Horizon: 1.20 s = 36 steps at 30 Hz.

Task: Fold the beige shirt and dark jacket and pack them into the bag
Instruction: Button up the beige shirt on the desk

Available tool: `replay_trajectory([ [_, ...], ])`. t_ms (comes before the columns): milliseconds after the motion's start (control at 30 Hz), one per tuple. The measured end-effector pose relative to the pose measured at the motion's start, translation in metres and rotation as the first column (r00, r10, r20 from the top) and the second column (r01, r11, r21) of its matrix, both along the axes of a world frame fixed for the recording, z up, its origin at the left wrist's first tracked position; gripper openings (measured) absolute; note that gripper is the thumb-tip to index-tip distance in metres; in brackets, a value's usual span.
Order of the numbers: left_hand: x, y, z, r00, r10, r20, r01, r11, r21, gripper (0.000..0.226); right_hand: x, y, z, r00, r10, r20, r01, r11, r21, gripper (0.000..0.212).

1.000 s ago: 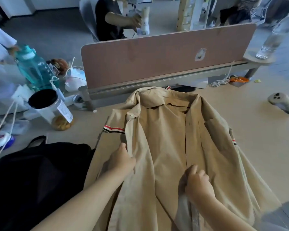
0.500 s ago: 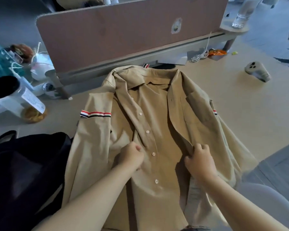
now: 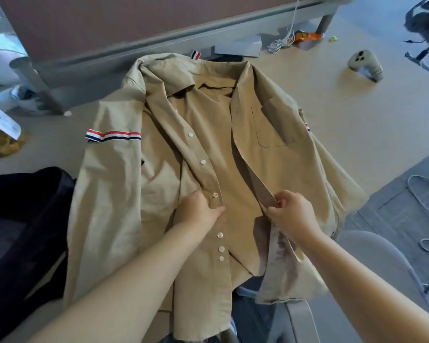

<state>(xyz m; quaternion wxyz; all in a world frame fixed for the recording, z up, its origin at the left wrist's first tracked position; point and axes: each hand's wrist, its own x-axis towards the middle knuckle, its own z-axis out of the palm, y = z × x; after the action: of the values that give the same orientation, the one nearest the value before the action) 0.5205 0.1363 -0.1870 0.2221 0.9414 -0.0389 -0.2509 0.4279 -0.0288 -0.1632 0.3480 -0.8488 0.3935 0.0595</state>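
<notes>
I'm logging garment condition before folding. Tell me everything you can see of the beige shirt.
The beige shirt looks like light woven cotton, with a collar, pale buttons down one front edge, a chest pocket and red, white and navy striped bands on the sleeves. It lies face up and unbuttoned on the table, collar away from the person, hem hanging over the near edge. The left hand grips the button edge; the right hand pinches the other front edge.

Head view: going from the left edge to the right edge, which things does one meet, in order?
Black fabric heap (bag or jacket, unclear) → striped sleeve band of the beige shirt → left hand gripping the button placket → right hand pinching the other front edge → grey controller.
</notes>
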Motion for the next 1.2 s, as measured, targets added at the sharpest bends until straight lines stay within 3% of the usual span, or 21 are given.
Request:
replay_trajectory([
  [33,-0.001,0.0,-0.001,1.0,0.009,0.012,-0.009,1.0,-0.009,0.049,-0.002,0.004,-0.001,0.999,0.032,-0.006,-0.032,0.996,-0.088,0.004],
  [100,-0.003,-0.002,-0.003,1.0,0.017,0.018,-0.017,1.0,-0.018,0.047,-0.008,0.012,-0.002,1.0,0.013,0.013,-0.012,0.997,-0.073,0.008],
  [167,-0.003,-0.004,-0.005,1.0,0.023,0.02,-0.022,0.999,-0.035,0.039,-0.011,0.016,0.004,0.998,-0.058,0.019,0.056,0.994,0.095,0.014],
  [200,-0.003,-0.005,-0.006,0.999,0.028,0.021,-0.027,0.998,-0.053,0.032,-0.012,0.016,0.007,0.991,-0.13,0.033,0.117,0.959,0.26,0.018],
  [233,-0.003,-0.007,-0.007,0.999,0.032,0.023,-0.031,0.997,-0.069,0.025,-0.013,0.017,0.011,0.974,-0.222,0.041,0.179,0.868,0.463,0.023],
  [300,-0.003,-0.01,-0.009,0.999,0.054,0.008,-0.053,0.994,-0.095,0.021,-0.017,0.014,0.012,0.922,-0.387,0.028,0.224,0.59,0.776,0.029],
  [367,-0.002,-0.013,-0.012,0.995,0.095,-0.035,-0.099,0.984,-0.147,0.024,-0.02,0.01,0.006,0.886,-0.463,-0.011,0.228,0.414,0.882,0.024],
  [400,-0.003,-0.015,-0.014,0.992,0.117,-0.045,-0.123,0.977,-0.177,0.023,-0.02,0.008,0.003,0.888,-0.459,-0.023,0.231,0.403,0.886,0.019],
  [433,-0.004,-0.017,-0.015,0.99,0.136,-0.03,-0.139,0.969,-0.205,0.021,-0.019,0.008,0.002,0.896,-0.442,-0.03,0.244,0.434,0.867,0.013],
  [500,-0.004,-0.019,-0.015,0.985,0.169,0.042,-0.155,0.959,-0.238,0.024,-0.012,0.009,0.001,0.926,-0.375,-0.033,0.269,0.598,0.755,0.013],
  [567,-0.002,-0.02,-0.014,0.98,0.175,0.091,-0.152,0.963,-0.221,0.028,-0.001,0.01,0.0,0.971,-0.239,-0.014,0.211,0.826,0.522,0.022],
  [633,0.001,-0.021,-0.012,0.984,0.152,0.096,-0.133,0.975,-0.181,0.022,0.011,0.009,-0.004,0.996,-0.086,0.032,0.078,0.976,0.203,0.026],
  [700,0.004,-0.022,-0.009,0.989,0.103,0.107,-0.089,0.987,-0.134,0.014,0.022,0.005,-0.008,0.997,-0.002,0.077,0.002,1.0,-0.004,0.022],
  [800,0.006,-0.021,-0.006,0.978,0.025,0.207,-0.004,0.995,-0.101,0.014,0.032,-0.004,-0.015,0.98,0.122,0.157,-0.099,0.984,-0.148,0.01],
  [867,0.004,-0.021,-0.002,0.956,0.027,0.293,0.025,0.985,-0.172,0.015,0.033,-0.009,-0.018,0.941,0.241,0.239,-0.169,0.944,-0.283,0.004],
  [933,0.0,-0.025,0.006,0.943,0.063,0.327,0.035,0.958,-0.285,0.013,0.033,-0.01,-0.02,0.903,0.277,0.327,-0.179,0.937,-0.299,0.004],
  [967,-0.001,-0.029,0.011,0.948,0.093,0.306,0.019,0.938,-0.345,0.012,0.035,-0.008,-0.021,0.903,0.237,0.357,-0.17,0.963,-0.211,0.004],
  [1033,0.003,-0.04,0.015,0.965,0.192,0.179,-0.08,0.864,-0.496,0.013,0.039,-0.007,-0.023,0.93,0.022,0.368,-0.095,0.979,0.181,0.009],
  [1100,0.009,-0.05,0.012,0.963,0.269,-0.031,-0.229,0.745,-0.626,0.014,0.042,-0.008,-0.025,0.924,-0.251,0.288,0.034,0.805,0.592,0.015],
  [1200,0.01,-0.058,-0.006,0.939,0.257,-0.23,-0.345,0.661,-0.667,0.012,0.039,-0.014,-0.029,0.895,-0.412,0.172,0.077,0.523,0.849,0.012],
])
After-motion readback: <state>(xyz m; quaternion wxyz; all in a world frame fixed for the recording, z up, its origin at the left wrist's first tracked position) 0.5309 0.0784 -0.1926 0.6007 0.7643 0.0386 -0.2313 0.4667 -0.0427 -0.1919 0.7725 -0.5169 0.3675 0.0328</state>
